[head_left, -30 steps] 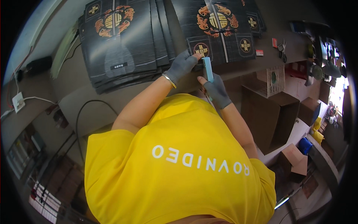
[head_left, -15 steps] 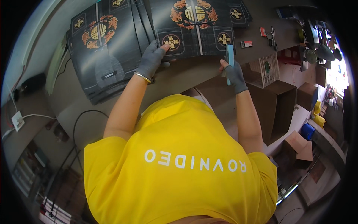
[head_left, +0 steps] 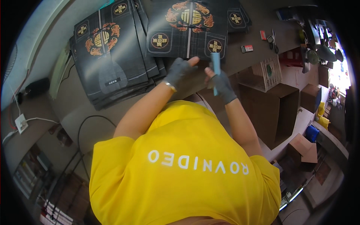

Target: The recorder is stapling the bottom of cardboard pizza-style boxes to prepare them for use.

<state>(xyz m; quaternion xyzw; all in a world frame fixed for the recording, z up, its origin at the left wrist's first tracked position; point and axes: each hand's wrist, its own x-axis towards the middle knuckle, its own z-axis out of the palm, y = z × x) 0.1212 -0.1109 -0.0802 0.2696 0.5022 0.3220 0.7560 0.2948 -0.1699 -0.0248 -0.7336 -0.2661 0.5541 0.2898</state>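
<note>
My left hand [head_left: 180, 72], in a grey fingerless glove with a bangle at the wrist, is just below the near edge of a black printed sheet [head_left: 204, 37]. Its thumb is stretched out to the right, and nothing shows in it. The sheet bears a gold round emblem with orange figures. My right hand [head_left: 224, 88], gloved alike, is closed on a slim light-blue tool shaped like a stapler [head_left: 216, 69]. The tool's far end overlaps the sheet's near right corner. To the left lies a stack of similar black sheets [head_left: 131, 67].
Two small red-and-white boxes [head_left: 247, 48] and black scissors [head_left: 273, 41] lie right on the grey table [head_left: 240, 62]. A plastic crate [head_left: 270, 73] stands over a large brown carton [head_left: 268, 112]. More black sheets [head_left: 237, 18] lie at the far side. A wall socket [head_left: 21, 123] is left.
My left hand has let go of the sheet and moved right and nearer to me. My right hand has moved left with the blue tool, bringing the hands closer. The view has shifted slightly.
</note>
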